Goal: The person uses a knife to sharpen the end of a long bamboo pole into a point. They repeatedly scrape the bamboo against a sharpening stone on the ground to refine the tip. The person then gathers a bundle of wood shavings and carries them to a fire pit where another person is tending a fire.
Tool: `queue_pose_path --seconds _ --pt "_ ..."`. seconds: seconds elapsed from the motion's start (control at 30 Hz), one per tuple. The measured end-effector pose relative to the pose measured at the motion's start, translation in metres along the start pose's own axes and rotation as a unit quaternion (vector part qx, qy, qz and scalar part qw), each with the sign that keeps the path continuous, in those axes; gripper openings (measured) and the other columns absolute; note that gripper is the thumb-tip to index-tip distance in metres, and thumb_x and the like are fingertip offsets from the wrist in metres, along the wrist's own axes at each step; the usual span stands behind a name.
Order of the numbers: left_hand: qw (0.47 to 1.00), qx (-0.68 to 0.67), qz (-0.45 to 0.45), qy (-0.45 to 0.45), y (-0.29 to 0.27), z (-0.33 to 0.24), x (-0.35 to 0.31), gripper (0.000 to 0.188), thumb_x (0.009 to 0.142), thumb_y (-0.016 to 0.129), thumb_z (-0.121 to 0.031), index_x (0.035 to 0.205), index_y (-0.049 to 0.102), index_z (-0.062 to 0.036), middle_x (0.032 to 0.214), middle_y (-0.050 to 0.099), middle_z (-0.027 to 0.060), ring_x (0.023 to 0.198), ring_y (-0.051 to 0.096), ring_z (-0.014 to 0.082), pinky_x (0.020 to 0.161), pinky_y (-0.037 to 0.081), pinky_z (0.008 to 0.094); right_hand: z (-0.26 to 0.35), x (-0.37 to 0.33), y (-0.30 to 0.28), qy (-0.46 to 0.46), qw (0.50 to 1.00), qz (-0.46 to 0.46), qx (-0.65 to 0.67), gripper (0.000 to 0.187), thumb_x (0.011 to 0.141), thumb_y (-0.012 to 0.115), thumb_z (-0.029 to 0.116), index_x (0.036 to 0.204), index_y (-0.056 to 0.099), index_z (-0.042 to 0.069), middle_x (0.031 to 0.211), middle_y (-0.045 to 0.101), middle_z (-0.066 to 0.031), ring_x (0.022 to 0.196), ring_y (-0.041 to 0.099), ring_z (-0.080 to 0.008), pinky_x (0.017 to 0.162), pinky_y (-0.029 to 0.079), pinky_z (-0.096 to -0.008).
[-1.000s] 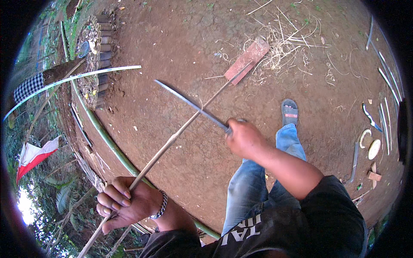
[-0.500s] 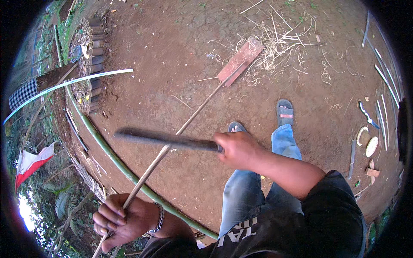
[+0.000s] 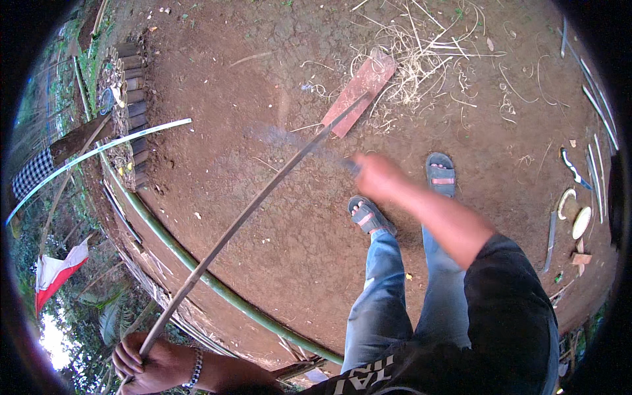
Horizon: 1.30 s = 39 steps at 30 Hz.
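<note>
My left hand [image 3: 155, 364], at the lower left, is closed round the near end of a long, thin wooden stick [image 3: 247, 214]. The stick slants away to the upper right, and its far end lies on a flat reddish board [image 3: 349, 108] on the ground. My right hand [image 3: 378, 176] grips the dark handle of a machete [image 3: 351, 166] just right of the stick. Motion smears the blade to a faint streak towards the stick, so I cannot tell whether it touches the wood.
Curly shavings [image 3: 428, 66] lie beside the board. A long green bamboo pole [image 3: 243, 304] crosses the ground at left. At right are a saw blade [image 3: 550, 240], a blue-and-white knife [image 3: 574, 170], a spool-like roll [image 3: 581, 222] and pale strips [image 3: 600, 174]. A red-and-white flag [image 3: 62, 273] hangs far left.
My right hand has swung the machete farther away from me, up along the stick towards the board. My left hand has moved down and left with the stick's near end.
</note>
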<state>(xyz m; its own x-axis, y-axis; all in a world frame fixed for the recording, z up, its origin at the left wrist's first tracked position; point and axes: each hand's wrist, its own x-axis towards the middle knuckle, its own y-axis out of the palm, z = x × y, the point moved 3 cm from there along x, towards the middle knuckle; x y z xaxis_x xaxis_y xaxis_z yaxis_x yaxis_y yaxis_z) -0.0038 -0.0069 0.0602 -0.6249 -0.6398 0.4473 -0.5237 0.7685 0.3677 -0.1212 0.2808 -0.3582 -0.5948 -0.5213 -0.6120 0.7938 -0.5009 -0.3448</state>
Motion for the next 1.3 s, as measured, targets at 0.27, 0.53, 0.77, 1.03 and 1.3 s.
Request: queue_pose_path --seconds 0.27,0.53,0.77,1.03,1.3 --pt "0.998 0.047 -0.012 0.026 0.017 0.016 0.011 0.046 0.093 0.047 -0.05 0.066 0.05 -0.0114 0.058 0.048 0.0001 0.05 0.045 0.0137 0.05 0.044 0.0278 -0.031 0.033 -0.013 -0.073 0.997 0.031 -0.016 0.027 0.077 0.062 0.012 0.103 0.06 0.006 0.092 0.066 -0.0214 0.089 0.064 -0.0403 0.078 0.051 -0.0505" --pt "0.99 0.13 -0.05 0.022 0.005 0.015 0.045 0.052 0.092 0.042 -0.054 0.061 0.049 -0.0128 0.052 0.049 0.0 0.047 0.05 0.0157 0.05 0.047 0.0297 -0.169 0.115 -0.011 0.097 0.995 0.012 -0.033 0.029 0.08 0.059 0.01 0.108 0.06 0.007 0.092 0.067 -0.0212 0.088 0.065 -0.0401 0.077 0.052 -0.0496" --pt "0.97 0.211 -0.092 0.074 -0.016 -0.011 0.065 0.048 0.096 0.042 -0.049 0.07 0.052 -0.0103 0.052 0.046 0.0001 0.046 0.047 0.0147 0.046 0.044 0.0291 -0.188 0.129 -0.005 0.106 0.994 0.005 0.029 0.023 0.079 0.059 0.01 0.101 0.059 0.003 0.092 0.065 -0.0215 0.088 0.064 -0.0392 0.077 0.05 -0.0485" --pt "0.963 0.238 -0.108 0.066 -0.012 -0.004 0.055 0.05 0.095 0.043 -0.05 0.074 0.053 -0.0057 0.064 0.05 0.0059 0.059 0.049 0.019 0.057 0.043 0.0343 -0.233 0.138 -0.003 0.206 0.978 0.019 0.026 0.025 0.08 0.058 0.008 0.104 0.062 0.004 0.1 0.066 -0.022 0.092 0.065 -0.0394 0.081 0.051 -0.0464" --pt "0.973 0.222 -0.063 -0.015 -0.028 -0.01 0.048 0.055 0.094 0.044 -0.053 0.075 0.052 -0.0012 0.077 0.055 0.0131 0.075 0.053 0.0244 0.07 0.044 0.0403 -0.25 0.102 -0.003 0.199 0.977 -0.074 0.002 0.026 0.079 0.059 0.014 0.102 0.062 0.002 0.099 0.066 -0.0243 0.094 0.063 -0.0421 0.08 0.05 -0.0486"
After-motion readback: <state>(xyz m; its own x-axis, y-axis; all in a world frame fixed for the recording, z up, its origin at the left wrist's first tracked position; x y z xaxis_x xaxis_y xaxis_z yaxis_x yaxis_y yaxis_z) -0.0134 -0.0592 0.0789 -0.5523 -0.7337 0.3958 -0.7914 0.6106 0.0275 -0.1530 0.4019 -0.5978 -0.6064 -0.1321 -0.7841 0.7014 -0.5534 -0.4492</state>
